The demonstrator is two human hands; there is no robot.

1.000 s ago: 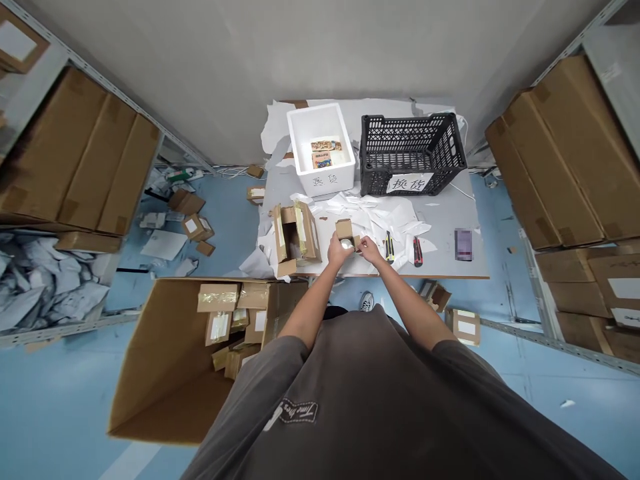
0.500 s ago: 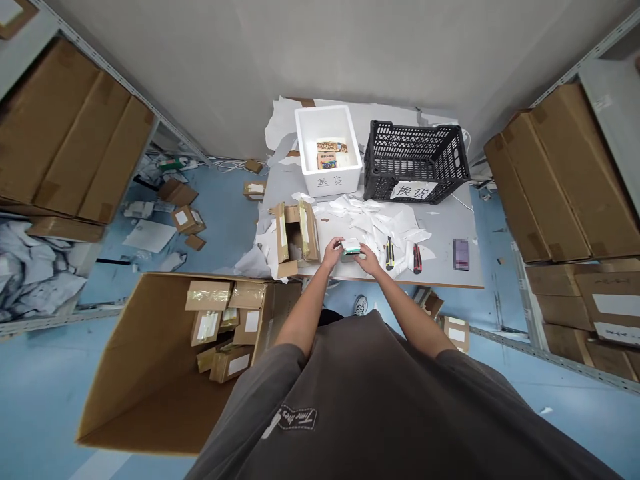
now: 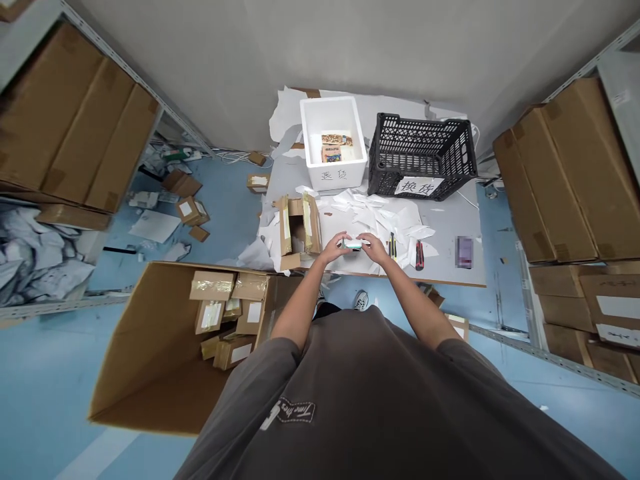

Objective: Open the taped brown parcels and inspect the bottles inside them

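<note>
From the head camera, I see the left hand (image 3: 335, 249) with its fingers closed on the left end of a small white-and-green box (image 3: 354, 245), the right hand (image 3: 375, 248) gripping the other end. The box is near the table's (image 3: 453, 217) front edge; whether it touches the surface, I can't tell. White paper scraps (image 3: 387, 215) lie behind it, 2 cutters (image 3: 419, 256) to its right.

The grey-topped table (image 3: 453, 217) bears a white bin (image 3: 337, 177) beside a black plastic crate (image 3: 425, 172) toward the wall. In front of them lie an opened cardboard box (image 3: 315, 227), scattered white paper (image 3: 373, 217), a yellow-and-black utility knife (image 3: 393, 246), a red-and-black utility knife (image 3: 419, 255) and a blurred purple rectangular item (image 3: 464, 253).
</note>
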